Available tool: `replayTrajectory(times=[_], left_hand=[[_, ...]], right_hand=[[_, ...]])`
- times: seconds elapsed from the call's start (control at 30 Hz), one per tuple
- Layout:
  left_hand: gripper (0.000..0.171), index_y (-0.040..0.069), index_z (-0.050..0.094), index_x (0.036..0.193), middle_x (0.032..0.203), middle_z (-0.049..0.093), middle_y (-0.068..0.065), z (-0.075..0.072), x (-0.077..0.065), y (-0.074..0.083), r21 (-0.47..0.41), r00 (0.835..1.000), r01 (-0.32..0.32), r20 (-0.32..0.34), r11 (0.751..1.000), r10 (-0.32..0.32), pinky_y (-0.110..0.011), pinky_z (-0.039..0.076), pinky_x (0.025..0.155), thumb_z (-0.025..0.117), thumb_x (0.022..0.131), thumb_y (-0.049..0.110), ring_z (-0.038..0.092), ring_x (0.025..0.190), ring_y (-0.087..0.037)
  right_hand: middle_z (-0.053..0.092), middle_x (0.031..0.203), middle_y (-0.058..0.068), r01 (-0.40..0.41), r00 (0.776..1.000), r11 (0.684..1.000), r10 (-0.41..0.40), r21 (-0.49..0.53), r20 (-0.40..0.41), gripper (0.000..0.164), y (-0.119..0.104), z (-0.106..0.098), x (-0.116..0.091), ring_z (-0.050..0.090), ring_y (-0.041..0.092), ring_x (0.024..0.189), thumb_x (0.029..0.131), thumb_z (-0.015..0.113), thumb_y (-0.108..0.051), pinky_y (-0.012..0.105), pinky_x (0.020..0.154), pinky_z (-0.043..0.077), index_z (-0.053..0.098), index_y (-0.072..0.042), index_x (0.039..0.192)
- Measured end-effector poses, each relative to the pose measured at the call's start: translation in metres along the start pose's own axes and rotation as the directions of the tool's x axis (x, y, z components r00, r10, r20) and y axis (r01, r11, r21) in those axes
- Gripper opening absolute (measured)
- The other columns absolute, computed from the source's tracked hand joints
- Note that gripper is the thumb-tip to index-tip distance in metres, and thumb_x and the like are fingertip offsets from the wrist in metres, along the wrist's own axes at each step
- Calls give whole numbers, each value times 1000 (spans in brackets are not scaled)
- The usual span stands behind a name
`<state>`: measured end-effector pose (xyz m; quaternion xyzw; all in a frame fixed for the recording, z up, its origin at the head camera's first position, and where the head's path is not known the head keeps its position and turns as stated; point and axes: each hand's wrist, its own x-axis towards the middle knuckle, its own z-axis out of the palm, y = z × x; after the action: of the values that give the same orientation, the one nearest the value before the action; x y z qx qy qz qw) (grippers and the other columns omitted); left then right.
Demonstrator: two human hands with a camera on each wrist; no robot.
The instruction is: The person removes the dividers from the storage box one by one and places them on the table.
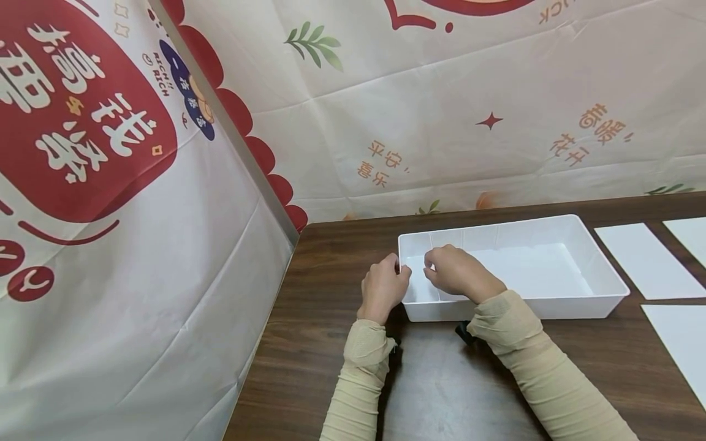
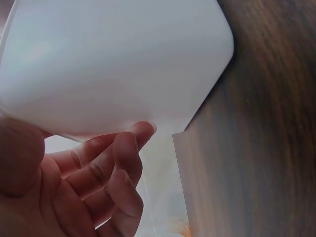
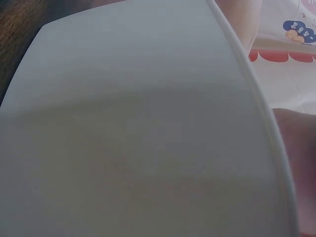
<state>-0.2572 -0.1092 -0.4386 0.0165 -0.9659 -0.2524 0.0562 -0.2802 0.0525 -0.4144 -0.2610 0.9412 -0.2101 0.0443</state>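
A long white plastic tray (image 1: 551,309) stands on the dark wooden table. My left hand (image 1: 382,288) is at its left end, with thumb and forefinger at the rim. In the left wrist view, curled fingers (image 2: 96,168) of that hand meet the tray's white wall (image 2: 123,64). My right hand (image 1: 456,271) reaches over the front rim into the tray's left part, its fingers bent downward. A thin upright line shows near those fingers; I cannot tell whether they pinch anything. The tray's wall (image 3: 138,138) fills most of the right wrist view, hiding the fingertips.
White rectangular sheets (image 1: 651,260) lie on the table (image 1: 325,269) to the right of the tray. Behind it hangs a printed cloth (image 1: 469,79), and another cloth (image 1: 182,257) borders the table's left edge. Inside the tray, faint vertical lines mark the back wall.
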Motion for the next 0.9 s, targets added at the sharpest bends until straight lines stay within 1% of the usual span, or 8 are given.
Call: replayTrajectory(times=[0.23, 0.4, 0.67, 0.9], left_hand=[[21, 16, 55, 77, 64, 55, 2, 1, -1, 0, -3, 1000, -1, 0, 1000, 1, -34, 37, 56, 59, 94, 28, 53, 60, -15], [20, 16, 56, 78, 65, 55, 3, 1, -1, 1, 2, 1000, -5, -1, 1000, 5, -34, 38, 57, 59, 94, 29, 53, 61, -15], [21, 16, 56, 77, 65, 55, 2, 0, -1, 1, 1, 1000, 1, 3, 1000, -1, -34, 37, 56, 59, 94, 28, 53, 60, -15], [21, 16, 56, 78, 65, 55, 2, 2, -2, 1, -2, 1000, 11, 11, 1000, -11, -33, 37, 56, 59, 95, 28, 52, 60, -15]], right_hand=[[69, 86, 13, -29, 1000, 999, 30, -32, 10, 15, 1, 1, -1, 61, 22, 70, 91, 59, -12, 42, 64, 51, 70, -2, 91], [67, 79, 10, -31, 999, 999, 31, -27, 14, 13, 1, 1, -2, 57, 21, 66, 90, 59, -11, 40, 60, 48, 69, -3, 86], [59, 68, 4, -17, 1000, 1000, 17, -16, -9, 15, 1, 1, -4, 52, 19, 60, 89, 57, -9, 35, 54, 43, 64, -7, 75], [55, 65, 3, -22, 1000, 1000, 22, -2, -6, 18, 0, 2, -4, 49, 17, 57, 89, 56, -9, 32, 52, 39, 60, -9, 71]])
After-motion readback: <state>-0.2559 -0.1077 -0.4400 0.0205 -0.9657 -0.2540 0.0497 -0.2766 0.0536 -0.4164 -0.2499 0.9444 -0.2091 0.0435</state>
